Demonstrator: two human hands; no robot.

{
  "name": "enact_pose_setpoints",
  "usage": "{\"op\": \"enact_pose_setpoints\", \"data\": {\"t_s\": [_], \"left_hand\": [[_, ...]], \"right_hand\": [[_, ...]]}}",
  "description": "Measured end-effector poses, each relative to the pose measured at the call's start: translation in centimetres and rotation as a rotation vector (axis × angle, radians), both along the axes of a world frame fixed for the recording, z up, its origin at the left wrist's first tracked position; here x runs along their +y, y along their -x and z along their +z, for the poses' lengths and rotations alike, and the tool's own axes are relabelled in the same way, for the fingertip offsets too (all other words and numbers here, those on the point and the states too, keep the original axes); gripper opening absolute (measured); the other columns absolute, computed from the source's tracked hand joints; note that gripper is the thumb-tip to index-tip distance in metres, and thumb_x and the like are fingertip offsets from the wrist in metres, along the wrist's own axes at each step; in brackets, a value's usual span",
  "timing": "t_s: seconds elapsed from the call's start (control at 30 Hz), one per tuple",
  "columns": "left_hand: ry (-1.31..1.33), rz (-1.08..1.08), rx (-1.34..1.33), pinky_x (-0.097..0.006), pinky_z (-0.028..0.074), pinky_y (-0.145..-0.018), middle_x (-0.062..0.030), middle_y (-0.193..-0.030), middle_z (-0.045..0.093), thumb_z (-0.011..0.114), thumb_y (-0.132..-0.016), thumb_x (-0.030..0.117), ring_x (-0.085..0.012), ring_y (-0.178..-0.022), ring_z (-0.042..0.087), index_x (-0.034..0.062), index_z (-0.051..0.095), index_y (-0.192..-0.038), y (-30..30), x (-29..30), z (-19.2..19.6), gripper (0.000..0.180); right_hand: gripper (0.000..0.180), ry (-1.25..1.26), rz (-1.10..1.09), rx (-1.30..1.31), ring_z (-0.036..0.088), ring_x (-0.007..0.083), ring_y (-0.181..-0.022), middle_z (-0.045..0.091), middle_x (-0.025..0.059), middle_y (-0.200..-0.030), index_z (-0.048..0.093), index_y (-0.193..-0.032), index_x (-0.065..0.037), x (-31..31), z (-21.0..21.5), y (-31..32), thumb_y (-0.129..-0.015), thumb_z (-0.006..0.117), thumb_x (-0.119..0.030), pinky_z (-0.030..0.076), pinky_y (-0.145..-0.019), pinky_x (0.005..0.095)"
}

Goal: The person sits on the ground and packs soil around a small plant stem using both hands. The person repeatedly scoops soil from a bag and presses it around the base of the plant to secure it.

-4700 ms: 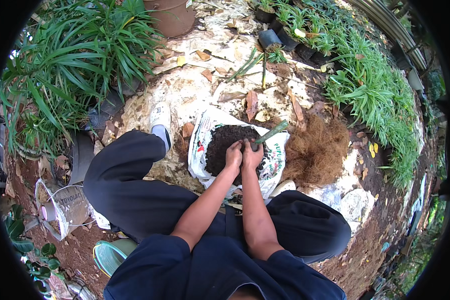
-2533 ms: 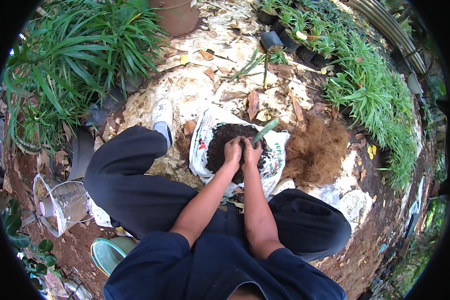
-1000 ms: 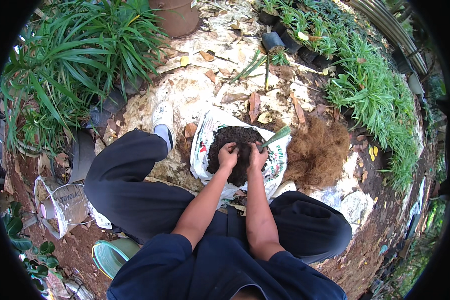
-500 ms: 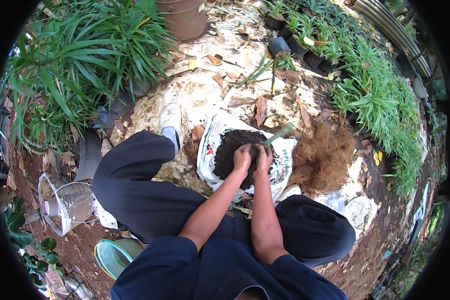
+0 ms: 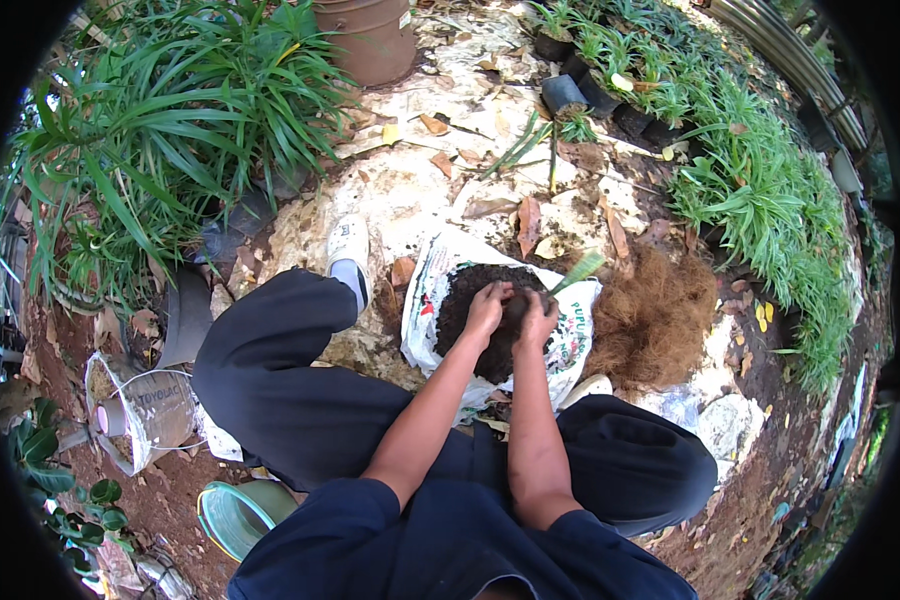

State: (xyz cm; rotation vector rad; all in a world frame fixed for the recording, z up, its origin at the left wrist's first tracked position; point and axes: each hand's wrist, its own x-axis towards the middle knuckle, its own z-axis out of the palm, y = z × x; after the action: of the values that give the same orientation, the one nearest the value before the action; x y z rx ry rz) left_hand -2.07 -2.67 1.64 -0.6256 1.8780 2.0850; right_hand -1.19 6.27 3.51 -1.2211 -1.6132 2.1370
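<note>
My left hand (image 5: 485, 312) and my right hand (image 5: 537, 320) come together over a mound of dark soil (image 5: 460, 290), which lies on a spread white plastic sack (image 5: 421, 345). With curled fingers they press from both sides on a dark soil clump (image 5: 511, 316). A thick green leaf cutting (image 5: 578, 271) sticks out past my right fingers, tilted to the upper right; its lower end is hidden by the hand and soil.
Brown coconut fibre (image 5: 655, 315) lies right of the sack. Leaf pieces (image 5: 518, 147) and a black pot (image 5: 562, 92) are farther off. Potted plants (image 5: 750, 190) line the right side. At left stand a bucket (image 5: 160, 410) and a green pail (image 5: 240, 515).
My fingers have loosened and shifted slightly around the clump. The leaf cutting has turned, showing a broader face. The whole view has moved a little.
</note>
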Motion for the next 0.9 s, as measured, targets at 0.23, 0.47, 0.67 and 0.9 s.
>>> {"op": "enact_pose_setpoints", "data": {"t_s": [0.23, 0.47, 0.67, 0.9], "left_hand": [[0.747, -0.530, 0.211, -0.046, 0.038, -0.109, -0.0146, -0.154, 0.025, 0.077, -0.072, 0.013, -0.0412, -0.134, 0.035, 0.0126, 0.046, -0.137, -0.5, -0.5, -0.6, 0.073], [0.973, -0.708, 0.209, -0.045, 0.045, -0.101, -0.0099, -0.146, 0.038, 0.080, -0.070, 0.012, -0.0357, -0.130, 0.040, 0.0092, 0.057, -0.125, -2.7, 0.1, -0.2, 0.059], [0.969, -0.598, 0.289, -0.041, 0.049, -0.094, -0.0135, -0.126, 0.054, 0.076, -0.072, 0.007, -0.0369, -0.116, 0.052, 0.0052, 0.064, -0.105, -3.0, -0.6, -1.8, 0.035], [0.639, -0.267, 0.117, -0.041, 0.049, -0.087, -0.0181, -0.098, 0.066, 0.073, -0.074, 0.005, -0.0351, -0.095, 0.064, 0.0030, 0.065, -0.094, -3.3, -0.9, -3.0, 0.022]], "right_hand": [[0.044, 0.069, -0.108, 0.010, 0.057, 0.0196, -0.083, 0.059, 0.0100, -0.098, 0.052, -0.110, 0.003, 0.8, -1.5, 1.2, -0.075, 0.073, -0.013, 0.049, -0.078, 0.0322], [0.046, 0.027, -0.094, -0.020, 0.058, 0.0210, -0.081, 0.059, 0.0105, -0.096, 0.052, -0.109, -0.001, 0.2, -1.6, 0.7, -0.073, 0.075, -0.018, 0.051, -0.073, 0.0349], [0.044, 0.098, -0.006, -0.083, 0.057, 0.0202, -0.080, 0.059, 0.0097, -0.095, 0.054, -0.107, 0.000, -0.1, -0.7, 0.4, -0.073, 0.075, -0.019, 0.049, -0.073, 0.0340], [0.045, 0.011, 0.099, -0.167, 0.059, 0.0221, -0.081, 0.062, 0.0112, -0.095, 0.058, -0.107, 0.001, 0.5, -0.5, 0.2, -0.072, 0.074, -0.022, 0.050, -0.075, 0.0336]]}}
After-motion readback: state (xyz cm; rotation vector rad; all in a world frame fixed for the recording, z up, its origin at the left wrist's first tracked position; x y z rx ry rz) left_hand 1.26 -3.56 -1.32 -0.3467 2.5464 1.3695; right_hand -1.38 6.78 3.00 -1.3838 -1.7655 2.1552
